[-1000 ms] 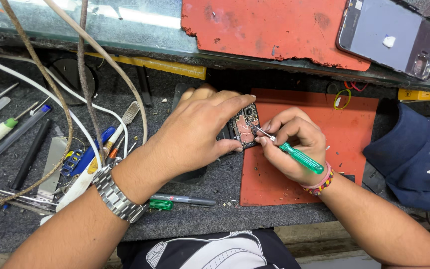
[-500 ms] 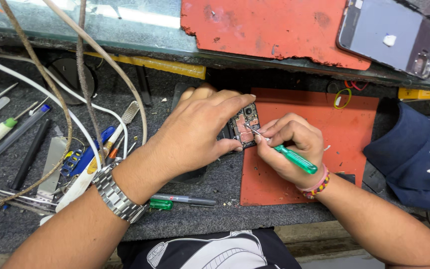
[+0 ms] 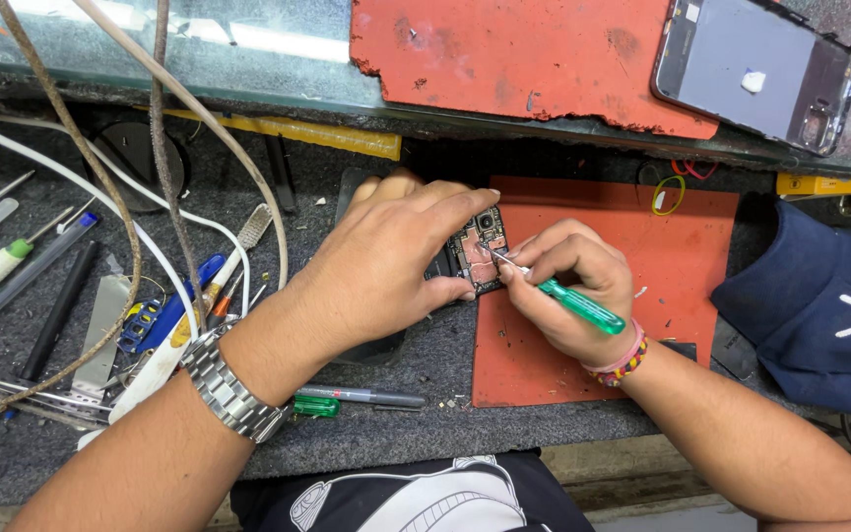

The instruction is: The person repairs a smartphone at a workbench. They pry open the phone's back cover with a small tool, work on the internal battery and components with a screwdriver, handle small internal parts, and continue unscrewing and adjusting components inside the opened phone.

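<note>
Up close, opened phone [image 3: 477, 251] with exposed reddish circuit board and camera lenses.

Opened phone [image 3: 477, 251] lies on mat's [image 3: 682, 256] left edge (tools [image 3: 71, 296] further left).

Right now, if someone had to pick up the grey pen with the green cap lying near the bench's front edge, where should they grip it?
Probably mid-barrel on the grey pen, pinched from above across its width. It lies flat, crosswise on the mat, barrel clear; the left hand and its forearm crowd the green cap end.
</note>
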The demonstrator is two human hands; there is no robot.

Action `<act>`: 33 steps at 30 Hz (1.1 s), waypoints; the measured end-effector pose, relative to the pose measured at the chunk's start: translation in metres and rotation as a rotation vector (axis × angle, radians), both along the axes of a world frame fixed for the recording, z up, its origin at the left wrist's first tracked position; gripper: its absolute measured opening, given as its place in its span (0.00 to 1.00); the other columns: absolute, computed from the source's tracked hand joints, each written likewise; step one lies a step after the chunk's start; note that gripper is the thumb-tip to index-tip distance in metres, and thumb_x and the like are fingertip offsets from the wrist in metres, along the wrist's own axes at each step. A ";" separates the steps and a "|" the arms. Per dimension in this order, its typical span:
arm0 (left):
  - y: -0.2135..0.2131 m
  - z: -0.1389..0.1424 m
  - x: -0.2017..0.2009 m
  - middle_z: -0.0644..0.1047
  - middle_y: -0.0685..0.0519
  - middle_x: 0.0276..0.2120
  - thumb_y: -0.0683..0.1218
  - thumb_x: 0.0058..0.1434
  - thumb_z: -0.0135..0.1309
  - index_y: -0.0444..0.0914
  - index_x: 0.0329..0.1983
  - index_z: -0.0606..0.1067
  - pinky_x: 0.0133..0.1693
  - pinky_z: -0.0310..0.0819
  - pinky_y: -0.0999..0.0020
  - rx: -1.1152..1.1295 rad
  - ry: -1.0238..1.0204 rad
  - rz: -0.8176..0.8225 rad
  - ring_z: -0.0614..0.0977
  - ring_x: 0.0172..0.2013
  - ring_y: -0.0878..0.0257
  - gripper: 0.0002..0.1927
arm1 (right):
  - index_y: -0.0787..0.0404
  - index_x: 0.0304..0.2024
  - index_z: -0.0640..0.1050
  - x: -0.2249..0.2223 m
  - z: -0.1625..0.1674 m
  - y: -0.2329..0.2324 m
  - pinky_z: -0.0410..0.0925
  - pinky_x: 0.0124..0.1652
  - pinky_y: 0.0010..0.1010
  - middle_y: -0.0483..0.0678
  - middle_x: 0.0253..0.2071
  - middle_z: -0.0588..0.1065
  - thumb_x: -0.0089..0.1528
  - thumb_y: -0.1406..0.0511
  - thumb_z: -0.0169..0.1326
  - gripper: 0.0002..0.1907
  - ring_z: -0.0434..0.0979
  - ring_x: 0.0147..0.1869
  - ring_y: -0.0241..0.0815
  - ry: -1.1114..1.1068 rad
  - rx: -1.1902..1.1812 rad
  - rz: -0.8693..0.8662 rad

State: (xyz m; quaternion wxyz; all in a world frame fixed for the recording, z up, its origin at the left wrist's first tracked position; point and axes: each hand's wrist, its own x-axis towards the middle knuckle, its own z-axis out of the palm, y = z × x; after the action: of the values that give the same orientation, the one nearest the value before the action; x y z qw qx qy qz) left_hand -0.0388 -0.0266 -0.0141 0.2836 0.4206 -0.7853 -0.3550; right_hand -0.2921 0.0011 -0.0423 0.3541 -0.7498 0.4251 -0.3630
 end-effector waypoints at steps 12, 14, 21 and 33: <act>0.016 0.005 -0.013 0.71 0.43 0.55 0.52 0.41 0.72 0.33 0.75 0.52 0.54 0.62 0.51 -0.163 -0.147 0.056 0.72 0.54 0.46 0.62 | 0.62 0.39 0.66 -0.012 -0.006 -0.002 0.78 0.50 0.30 0.50 0.46 0.71 0.64 0.81 0.56 0.14 0.80 0.49 0.37 -0.279 0.296 -0.009; 0.016 0.005 -0.013 0.70 0.44 0.56 0.51 0.42 0.72 0.33 0.75 0.52 0.56 0.62 0.51 -0.170 -0.121 0.039 0.72 0.55 0.47 0.61 | 0.62 0.39 0.66 -0.013 -0.004 -0.003 0.79 0.51 0.33 0.50 0.45 0.71 0.64 0.80 0.55 0.13 0.80 0.50 0.38 -0.343 0.353 -0.019; 0.013 0.004 -0.011 0.71 0.44 0.55 0.51 0.41 0.72 0.34 0.74 0.54 0.55 0.61 0.51 -0.124 -0.129 0.016 0.71 0.54 0.47 0.59 | 0.62 0.37 0.66 -0.012 -0.005 -0.001 0.79 0.48 0.34 0.49 0.43 0.70 0.65 0.80 0.55 0.13 0.79 0.47 0.40 -0.378 0.300 -0.025; 0.013 0.002 -0.007 0.71 0.45 0.57 0.51 0.39 0.73 0.35 0.62 0.70 0.55 0.63 0.53 -0.141 -0.095 0.014 0.72 0.55 0.48 0.46 | 0.61 0.32 0.68 -0.010 -0.003 -0.002 0.77 0.49 0.32 0.49 0.40 0.74 0.62 0.78 0.60 0.14 0.81 0.48 0.40 -0.154 0.144 -0.012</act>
State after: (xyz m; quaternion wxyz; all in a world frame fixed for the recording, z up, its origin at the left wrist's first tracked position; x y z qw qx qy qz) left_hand -0.0462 -0.0138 -0.0124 0.2775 0.4213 -0.8180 -0.2764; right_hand -0.3025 -0.0011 -0.0456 0.4366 -0.6896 0.4260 -0.3903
